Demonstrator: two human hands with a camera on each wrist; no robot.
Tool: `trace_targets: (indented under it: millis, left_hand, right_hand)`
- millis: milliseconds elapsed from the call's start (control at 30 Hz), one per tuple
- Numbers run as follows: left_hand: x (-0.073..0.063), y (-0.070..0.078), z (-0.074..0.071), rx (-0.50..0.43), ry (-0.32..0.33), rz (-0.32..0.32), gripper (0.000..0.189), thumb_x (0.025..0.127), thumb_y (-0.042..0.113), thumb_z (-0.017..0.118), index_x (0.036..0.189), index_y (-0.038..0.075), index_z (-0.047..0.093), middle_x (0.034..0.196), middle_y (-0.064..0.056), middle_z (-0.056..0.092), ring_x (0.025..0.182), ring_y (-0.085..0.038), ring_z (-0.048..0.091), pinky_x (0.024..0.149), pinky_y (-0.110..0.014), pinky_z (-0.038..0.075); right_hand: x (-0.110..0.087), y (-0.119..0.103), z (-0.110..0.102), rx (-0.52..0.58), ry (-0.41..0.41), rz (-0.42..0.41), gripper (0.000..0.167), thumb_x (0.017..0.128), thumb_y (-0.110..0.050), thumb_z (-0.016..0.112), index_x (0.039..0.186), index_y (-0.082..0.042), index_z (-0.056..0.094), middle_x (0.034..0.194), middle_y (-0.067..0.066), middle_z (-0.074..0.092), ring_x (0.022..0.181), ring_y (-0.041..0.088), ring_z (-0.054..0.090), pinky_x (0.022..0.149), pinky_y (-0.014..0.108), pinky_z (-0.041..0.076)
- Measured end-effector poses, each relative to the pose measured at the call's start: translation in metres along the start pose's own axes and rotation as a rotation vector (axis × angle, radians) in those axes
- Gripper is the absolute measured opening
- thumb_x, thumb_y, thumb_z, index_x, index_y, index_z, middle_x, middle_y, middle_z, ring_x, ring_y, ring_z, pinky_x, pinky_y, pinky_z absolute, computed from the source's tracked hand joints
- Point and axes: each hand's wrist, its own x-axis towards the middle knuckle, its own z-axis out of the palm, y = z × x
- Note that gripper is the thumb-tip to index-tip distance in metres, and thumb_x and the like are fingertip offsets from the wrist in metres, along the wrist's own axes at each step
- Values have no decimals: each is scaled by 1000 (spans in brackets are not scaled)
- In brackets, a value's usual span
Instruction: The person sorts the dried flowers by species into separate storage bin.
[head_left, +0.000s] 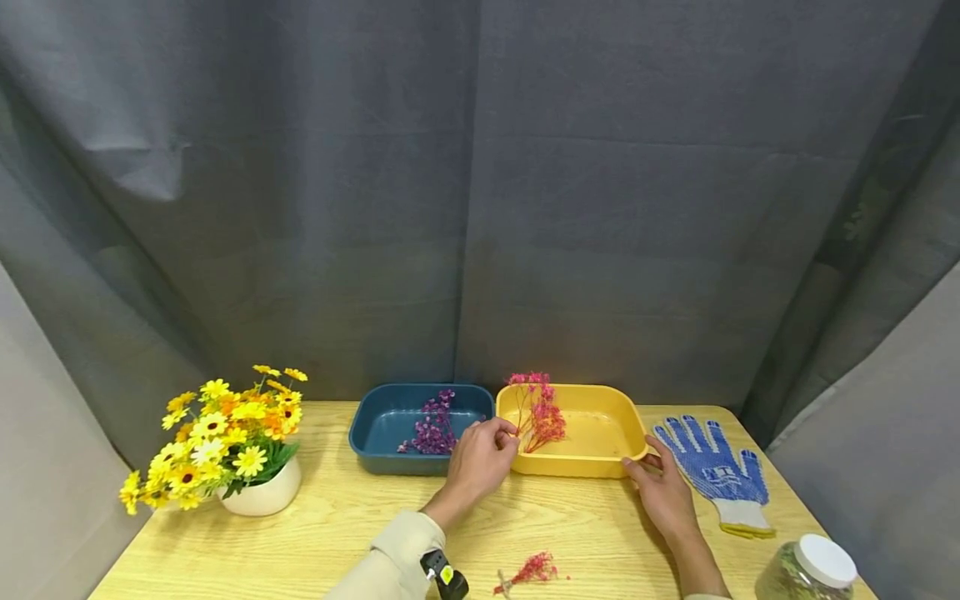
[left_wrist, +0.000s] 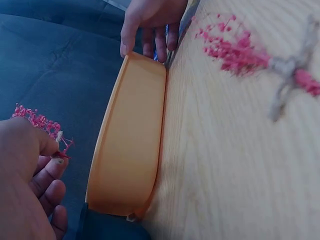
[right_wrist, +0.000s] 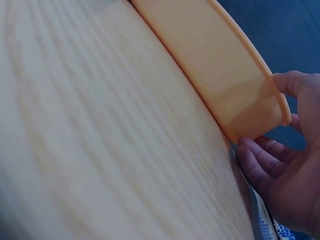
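Observation:
Between thumb and forefinger, my left hand (head_left: 482,457) pinches a sprig of pink dried flowers (head_left: 547,423) by its stem end. In the head view the sprig overlaps the left part of a yellow tray (head_left: 570,467). At that tray's front right corner is my right hand (head_left: 663,493); in the right wrist view its thumb (right_wrist: 289,81) lies on the rim and the other fingers curl beneath the corner. Purple dried flowers (head_left: 433,431) lie in the dark blue tray (head_left: 367,446) beside the left hand. A tied pink bunch (head_left: 536,568) rests on the table in front.
To the left stands a white pot (head_left: 264,493) of yellow artificial flowers (head_left: 217,437). A blue and white work glove (head_left: 716,471) lies right of the yellow tray. A white-lidded jar (head_left: 813,568) stands at the near right edge. Grey curtain (head_left: 465,208) hangs behind the table.

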Motion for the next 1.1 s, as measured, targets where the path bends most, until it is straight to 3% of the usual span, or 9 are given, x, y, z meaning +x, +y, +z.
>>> trace_targets:
  millis: [333, 600, 867, 1100]
  left_hand:
    - [20, 8, 15, 99, -24, 33, 9, 86, 32, 66, 89, 25, 72, 75, 15, 64, 75, -7, 57, 65, -23, 43]
    - [30, 10, 28, 160, -22, 43, 8, 87, 28, 66, 89, 24, 73, 77, 13, 68, 81, -13, 61, 69, -30, 43]
    - [28, 3, 32, 164, -57, 25, 18, 88, 30, 64, 102, 22, 73, 86, 11, 71, 89, -14, 61, 74, -31, 42]
    - [19, -1, 25, 108, -68, 49, 23, 90, 35, 64, 108, 22, 69, 99, 8, 70, 96, -14, 60, 83, -34, 46]
  right_hand:
    - [-1, 1, 2, -2, -1, -9, 78, 94, -52, 56, 155, -20, 19, 143, 18, 44, 126, 34, 53, 84, 25, 46]
    - [-1, 2, 0, 1, -1, -4, 78, 94, -53, 54, 155, -21, 18, 144, 18, 42, 128, 36, 51, 100, 47, 45]
    - [0, 3, 0, 2, -11, -3, 79, 93, -55, 54, 155, -23, 16, 145, 18, 42, 129, 36, 51, 101, 48, 44]
    - [0, 0, 0, 17, -18, 19, 79, 95, -51, 53, 156, -22, 13, 146, 21, 39, 131, 39, 47, 105, 53, 39]
